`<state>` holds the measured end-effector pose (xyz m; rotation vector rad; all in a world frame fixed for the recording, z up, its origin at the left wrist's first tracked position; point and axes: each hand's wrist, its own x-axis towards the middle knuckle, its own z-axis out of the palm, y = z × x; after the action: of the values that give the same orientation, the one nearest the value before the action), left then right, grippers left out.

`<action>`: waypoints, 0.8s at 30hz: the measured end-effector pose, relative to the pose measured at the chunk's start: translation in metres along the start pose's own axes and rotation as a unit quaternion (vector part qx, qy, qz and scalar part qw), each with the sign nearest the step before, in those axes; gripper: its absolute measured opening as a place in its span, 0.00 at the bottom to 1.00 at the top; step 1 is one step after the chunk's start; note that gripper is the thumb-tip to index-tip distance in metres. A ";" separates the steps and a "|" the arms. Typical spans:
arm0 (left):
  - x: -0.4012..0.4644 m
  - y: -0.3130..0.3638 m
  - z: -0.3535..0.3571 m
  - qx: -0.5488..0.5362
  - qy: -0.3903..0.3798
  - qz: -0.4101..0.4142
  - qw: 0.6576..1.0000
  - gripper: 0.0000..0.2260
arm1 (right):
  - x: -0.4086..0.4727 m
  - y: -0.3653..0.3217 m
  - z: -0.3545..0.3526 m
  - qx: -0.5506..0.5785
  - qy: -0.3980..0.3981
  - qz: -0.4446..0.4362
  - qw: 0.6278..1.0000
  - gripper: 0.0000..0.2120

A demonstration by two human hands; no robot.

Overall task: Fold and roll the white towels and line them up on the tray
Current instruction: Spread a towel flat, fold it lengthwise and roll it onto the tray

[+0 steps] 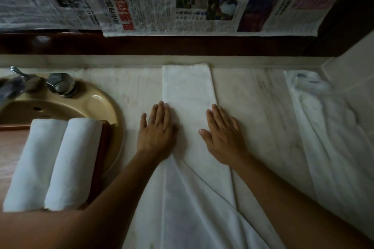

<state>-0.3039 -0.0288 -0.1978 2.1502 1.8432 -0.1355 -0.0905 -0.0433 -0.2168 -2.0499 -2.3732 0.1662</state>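
Observation:
A white towel (pixel 190 91) folded into a long narrow strip lies on the marble counter, running from the back wall toward me. My left hand (pixel 156 130) lies flat on its left edge with fingers straight. My right hand (pixel 222 137) presses flat on its right edge. At the left, two rolled white towels (pixel 54 163) lie side by side on a wooden tray (pixel 105 139) set over the sink. An unfolded white towel (pixel 327 127) lies crumpled along the right wall.
A beige sink (pixel 97 103) with a metal tap (pixel 60 84) sits at the left under the tray. Newspaper sheets (pixel 162 0) hang over the dark wall behind. The marble counter (pixel 263 107) shows between the strip and the crumpled towel.

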 end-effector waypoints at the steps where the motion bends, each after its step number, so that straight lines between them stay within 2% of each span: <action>1: -0.013 0.008 0.002 -0.004 0.006 0.017 1.000 0.32 | -0.013 -0.004 0.000 0.005 0.005 0.000 1.000 0.34; 3: -0.045 0.023 0.013 0.010 0.007 0.081 0.997 0.35 | -0.045 -0.008 0.002 0.006 0.000 -0.020 1.000 0.34; 5: -0.058 0.019 0.026 0.021 0.004 0.103 0.994 0.33 | -0.055 -0.005 0.006 0.004 -0.009 -0.035 0.999 0.35; 9: -0.026 0.004 0.024 0.017 0.048 0.078 0.996 0.31 | -0.013 -0.002 0.006 -0.003 -0.002 -0.037 0.999 0.36; 12: -0.015 0.006 0.014 0.006 0.008 0.068 0.998 0.32 | -0.002 -0.007 0.004 0.008 0.006 -0.022 1.000 0.34; 18: -0.083 0.017 0.039 0.009 0.007 0.098 0.995 0.34 | -0.063 -0.002 0.016 0.017 0.029 -0.042 0.999 0.32; 21: -0.054 0.010 0.036 0.024 0.030 0.087 0.995 0.34 | -0.034 0.002 0.015 0.011 0.021 -0.030 0.999 0.33; 24: -0.033 0.011 0.023 0.061 0.017 0.082 0.995 0.35 | -0.010 -0.003 0.005 0.014 0.009 -0.024 1.000 0.34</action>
<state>-0.2962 -0.0679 -0.2091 2.3904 1.7071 -0.1813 -0.0926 -0.0543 -0.2209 -1.9711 -2.3941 0.1782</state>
